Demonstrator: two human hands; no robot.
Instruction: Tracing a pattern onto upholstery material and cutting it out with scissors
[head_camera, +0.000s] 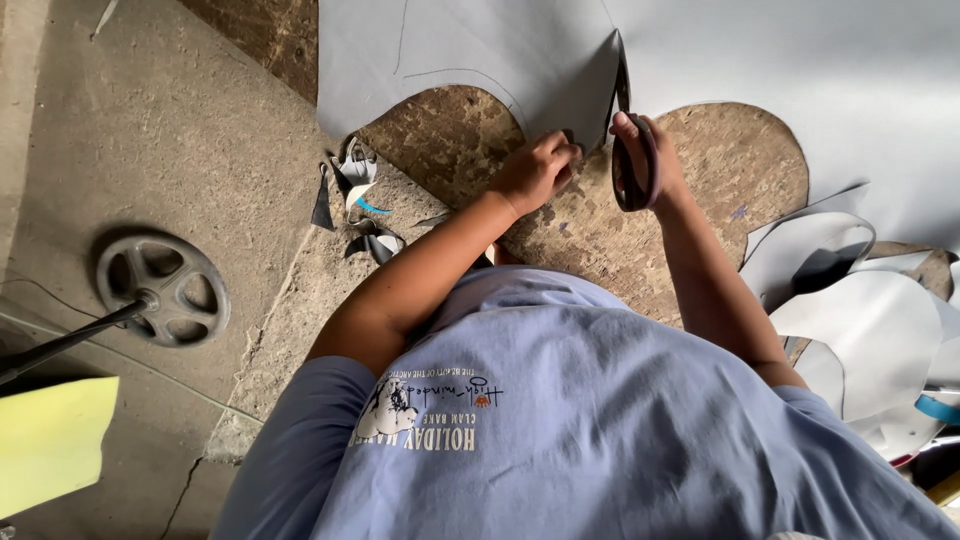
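Your right hand (645, 160) closes on scissors (628, 150) at 12 o'clock | left hand (540, 168) pins grey sheet (480, 50), fingers curled | two scallops cut, traced curve at 11 uncut | offcuts (860, 320) at 3

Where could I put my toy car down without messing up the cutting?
Bare concrete floor lies left of the grey sheet, above the metal wheel. It is crowded by the offcuts on the right, and around the scissors and both hands.

The grey sheet (700, 60) runs off the top edge, and the scissors' (626, 140) handles sit mostly inside the right hand (645, 160).
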